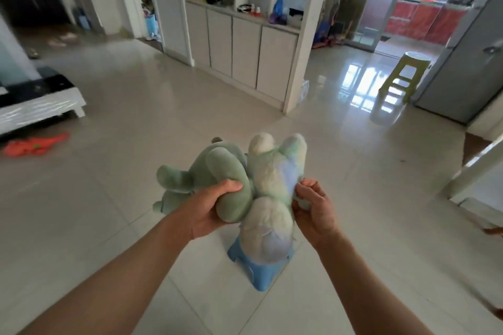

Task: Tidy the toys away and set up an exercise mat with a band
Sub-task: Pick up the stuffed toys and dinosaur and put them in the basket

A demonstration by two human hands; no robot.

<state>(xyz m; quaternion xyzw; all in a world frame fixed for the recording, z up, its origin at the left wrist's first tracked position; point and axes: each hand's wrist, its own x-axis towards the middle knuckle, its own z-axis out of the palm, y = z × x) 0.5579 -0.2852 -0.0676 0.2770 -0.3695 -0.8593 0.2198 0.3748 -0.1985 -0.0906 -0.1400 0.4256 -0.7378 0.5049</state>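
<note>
Glossy pale tile floor (114, 198) fills most of the view, reflecting window light from the far right. Beyond it stands a white cabinet (239, 51) with four doors and cluttered open shelves above. A low black-and-white TV bench (38, 100) sits at the left edge, a yellow-green plastic stool (402, 76) near the grey door on the right, and a small blue stool (258, 269) on the floor directly beneath the hands.

Two plush toys are carried together at chest height, pressed side by side so both travel in one trip. The sage-green plush (212, 171) is on the left; the left hand (215, 212) is clamped around one of its thick limbs, thumb on top. The cream-and-pastel plush (272, 179) is on the right; the right hand (315, 209) pinches its edge with fingers curled shut — probably bunching the fabric to keep it from slipping.

An orange toy (35, 145) lies on the tiles by the bench; it is blurred, so what kind I cannot say. It likely needs collecting too. No mat or band is visible — that part seems not yet begun.
</note>
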